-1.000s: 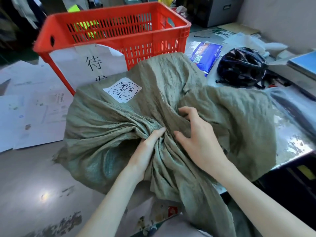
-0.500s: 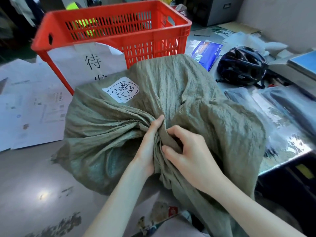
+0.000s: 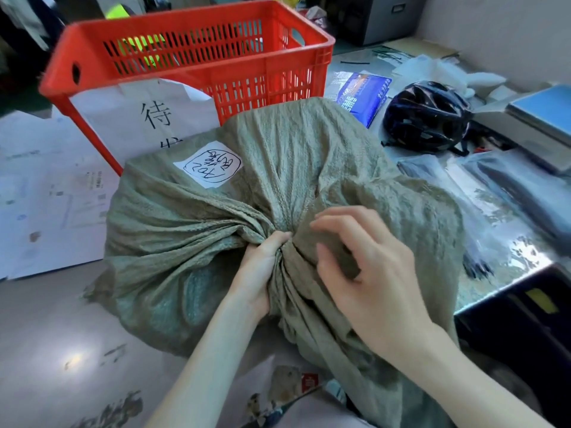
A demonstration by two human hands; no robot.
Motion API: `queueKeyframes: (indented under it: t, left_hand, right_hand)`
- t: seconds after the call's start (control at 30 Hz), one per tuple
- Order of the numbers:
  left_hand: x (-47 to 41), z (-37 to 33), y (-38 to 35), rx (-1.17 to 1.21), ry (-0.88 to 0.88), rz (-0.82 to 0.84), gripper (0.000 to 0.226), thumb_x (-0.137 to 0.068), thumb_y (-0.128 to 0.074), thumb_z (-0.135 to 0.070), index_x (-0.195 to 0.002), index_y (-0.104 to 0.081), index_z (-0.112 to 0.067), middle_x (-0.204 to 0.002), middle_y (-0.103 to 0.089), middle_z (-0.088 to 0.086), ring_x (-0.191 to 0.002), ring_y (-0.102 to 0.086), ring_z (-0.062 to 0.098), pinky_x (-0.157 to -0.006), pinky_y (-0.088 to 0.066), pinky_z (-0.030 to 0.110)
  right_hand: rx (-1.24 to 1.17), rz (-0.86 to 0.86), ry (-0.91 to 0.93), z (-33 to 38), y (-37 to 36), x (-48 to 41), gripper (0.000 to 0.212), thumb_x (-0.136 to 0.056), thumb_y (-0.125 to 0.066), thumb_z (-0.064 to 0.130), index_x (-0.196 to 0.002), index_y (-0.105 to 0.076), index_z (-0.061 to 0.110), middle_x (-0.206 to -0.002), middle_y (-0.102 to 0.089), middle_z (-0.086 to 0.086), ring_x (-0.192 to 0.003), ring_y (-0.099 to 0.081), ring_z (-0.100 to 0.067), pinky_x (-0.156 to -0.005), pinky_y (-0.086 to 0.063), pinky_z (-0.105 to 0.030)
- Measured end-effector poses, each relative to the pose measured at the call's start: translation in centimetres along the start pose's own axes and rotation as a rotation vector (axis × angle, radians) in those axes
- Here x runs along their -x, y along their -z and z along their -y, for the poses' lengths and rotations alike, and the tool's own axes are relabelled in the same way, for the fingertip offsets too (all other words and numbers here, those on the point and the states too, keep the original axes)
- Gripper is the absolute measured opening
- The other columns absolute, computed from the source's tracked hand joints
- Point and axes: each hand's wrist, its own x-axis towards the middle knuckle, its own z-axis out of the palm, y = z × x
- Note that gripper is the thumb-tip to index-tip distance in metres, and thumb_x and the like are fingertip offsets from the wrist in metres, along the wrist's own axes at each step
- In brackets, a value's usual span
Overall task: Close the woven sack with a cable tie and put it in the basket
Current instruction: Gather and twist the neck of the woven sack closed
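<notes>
The woven sack (image 3: 278, 230) lies on the table (image 3: 46, 335), near of the red basket (image 3: 191, 41). The left hand (image 3: 262, 270) is clenched around the gathered neck, likely keeping the mouth bunched for a tie, while the right hand (image 3: 367, 267) hovers open just right of it, gripping nothing; no cable tie is visible on the neck

Left hand (image 3: 262, 270) is gripping the gathered neck of the green sack (image 3: 191, 242) lying on the desk (image 3: 46, 350). Right hand (image 3: 367, 273) is hovering over the folds, fingers (image 3: 336, 217) spread. Red basket (image 3: 191, 50) is standing behind.
</notes>
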Motion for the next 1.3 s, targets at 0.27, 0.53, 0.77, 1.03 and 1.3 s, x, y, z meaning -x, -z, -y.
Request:
queueKeyframes:
  t: [0.27, 0.53, 0.77, 1.03, 1.3]
  left_hand:
    - [0.4, 0.3, -0.5, -0.035, -0.009, -0.039, 0.016, -0.089, -0.058, -0.016, -0.095, -0.069, -0.006, -0.079, -0.073, 0.013, -0.066, -0.070, 0.024, -0.064, -0.058, 0.034]
    - [0.2, 0.5, 0.1, -0.025, 0.060, 0.023, 0.046, -0.082, -0.066, -0.035, -0.119, -0.066, -0.007, -0.116, -0.069, 0.020, -0.108, -0.066, 0.034, -0.093, -0.053, 0.045]
    - [0.4, 0.1, 0.4, -0.046, 0.132, 0.195, 0.065, -0.067, -0.069, -0.057, -0.107, -0.072, -0.006, -0.106, -0.072, 0.020, -0.096, -0.070, 0.026, -0.085, -0.055, 0.034]
    - [1.3, -0.8, 0.4, -0.088, 0.180, 0.185, 0.061, -0.088, -0.051, -0.042, -0.035, -0.056, -0.013, -0.038, -0.053, 0.000, -0.034, -0.052, 0.011, -0.041, -0.044, 0.016]
    - [0.1, 0.0, 0.8, -0.102, 0.031, 0.037, 0.033, -0.085, -0.060, -0.010, -0.051, -0.061, -0.014, -0.045, -0.056, 0.000, -0.040, -0.054, 0.014, -0.043, -0.044, 0.019]
  right_hand:
    - [0.377, 0.134, -0.212, -2.1, 0.5, -0.5, 0.040, -0.082, -0.056, 0.031, -0.117, -0.054, 0.014, -0.112, -0.059, -0.005, -0.099, -0.051, -0.029, -0.084, -0.037, -0.037]
    - [-0.036, 0.299, -0.346, -2.6, -0.5, 0.5, 0.032, -0.086, -0.060, 0.013, -0.117, -0.056, 0.017, -0.098, -0.055, 0.009, -0.088, -0.053, -0.012, -0.076, -0.040, -0.025]
    - [-0.385, 0.201, -0.312, -1.3, -1.3, 0.9, 0.031, -0.075, -0.060, -0.009, -0.093, -0.063, 0.016, -0.085, -0.062, 0.003, -0.079, -0.058, -0.011, -0.067, -0.042, -0.013]
    - [-0.434, 0.262, -0.182, 0.2, -3.1, 1.7, 0.023, -0.070, -0.059, -0.008, -0.078, -0.052, 0.012, -0.076, -0.055, -0.002, -0.072, -0.052, -0.017, -0.067, -0.044, -0.030]
    - [-0.312, 0.320, -0.121, 0.0, -2.1, 1.6, 0.016, -0.079, -0.059, 0.002, -0.090, -0.055, 0.013, -0.082, -0.057, 0.000, -0.075, -0.053, -0.013, -0.072, -0.044, -0.027]
